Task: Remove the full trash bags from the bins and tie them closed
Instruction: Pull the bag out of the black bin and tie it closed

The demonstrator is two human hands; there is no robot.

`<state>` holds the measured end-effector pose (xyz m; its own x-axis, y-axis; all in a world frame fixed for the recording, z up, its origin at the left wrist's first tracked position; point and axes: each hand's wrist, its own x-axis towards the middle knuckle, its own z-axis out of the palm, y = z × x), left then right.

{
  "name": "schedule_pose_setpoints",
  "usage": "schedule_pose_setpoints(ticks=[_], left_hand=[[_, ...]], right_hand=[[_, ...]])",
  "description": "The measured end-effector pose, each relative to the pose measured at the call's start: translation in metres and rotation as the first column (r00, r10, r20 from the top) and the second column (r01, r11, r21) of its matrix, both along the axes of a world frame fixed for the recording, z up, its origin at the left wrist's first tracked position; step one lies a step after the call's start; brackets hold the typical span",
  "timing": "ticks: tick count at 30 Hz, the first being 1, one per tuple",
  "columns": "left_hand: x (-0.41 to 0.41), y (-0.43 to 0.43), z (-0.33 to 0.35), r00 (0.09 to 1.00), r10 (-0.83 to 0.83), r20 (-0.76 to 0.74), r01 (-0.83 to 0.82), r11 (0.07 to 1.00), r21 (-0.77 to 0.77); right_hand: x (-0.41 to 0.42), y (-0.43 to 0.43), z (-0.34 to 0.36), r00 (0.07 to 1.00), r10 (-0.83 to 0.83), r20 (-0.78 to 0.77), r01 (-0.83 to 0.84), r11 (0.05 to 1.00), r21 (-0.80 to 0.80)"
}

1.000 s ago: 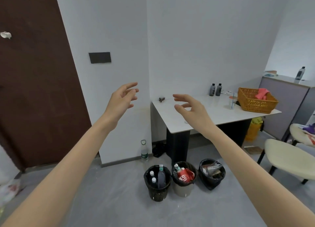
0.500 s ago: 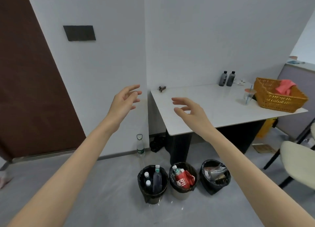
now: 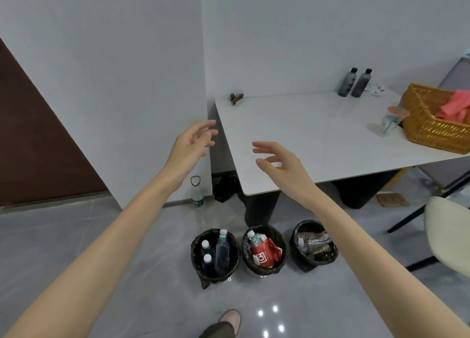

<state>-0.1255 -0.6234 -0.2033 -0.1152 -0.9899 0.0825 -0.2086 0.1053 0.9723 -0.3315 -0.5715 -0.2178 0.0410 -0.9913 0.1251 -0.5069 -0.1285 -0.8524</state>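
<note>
Three small bins (image 3: 216, 277), lined with black trash bags (image 3: 276, 232) crammed with bottles and red packaging, stand in a row on open grey floor (image 3: 152, 261) below the table's (image 3: 305, 134) near corner, now closer in view than before, while the left hand (image 3: 189, 147) and right hand (image 3: 279, 163) hover empty, fingers loose.

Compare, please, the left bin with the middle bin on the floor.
The left bin holds three bottles; the middle bin holds one bottle beside red packaging. The left bin's load looks dark, the middle bin's mostly red. Both have black bags, not yet tied.
</note>
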Motion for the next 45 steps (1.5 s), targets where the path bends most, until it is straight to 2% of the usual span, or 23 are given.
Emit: schedule_pose_setpoints(ticks=[10,17,24,30,32,35,45], left_hand=[[-0.046,-0.074,-0.049,1.0,-0.02,-0.005,0.021,0.991,0.134],[-0.077,-0.075,-0.094,0.998,0.063,0.015,-0.065,0.964,0.256],[-0.132,-0.028,-0.169,0.971,0.229,0.072,-0.239,0.891,0.385],[-0.162,0.011,-0.272,0.929,0.355,0.103,-0.349,0.751,0.561],[-0.163,0.012,-0.306,0.923,0.367,0.114,-0.359,0.721,0.593],[-0.164,0.011,-0.335,0.921,0.364,0.14,-0.371,0.71,0.599],[-0.132,0.012,-0.58,0.896,0.422,0.137,-0.417,0.695,0.586]], right_hand=[[-0.044,-0.071,-0.038,0.999,-0.032,0.035,0.028,0.991,0.129],[-0.093,-0.087,-0.079,0.995,0.1,0.022,-0.102,0.959,0.264],[-0.15,-0.086,-0.147,0.942,0.329,0.063,-0.325,0.853,0.41],[-0.166,-0.073,-0.253,0.93,0.35,0.115,-0.356,0.773,0.525],[-0.162,-0.075,-0.289,0.942,0.313,0.117,-0.326,0.784,0.529],[-0.159,-0.077,-0.318,0.964,0.238,0.122,-0.265,0.798,0.54],[-0.113,-0.085,-0.57,0.982,0.105,0.158,-0.175,0.823,0.54]])
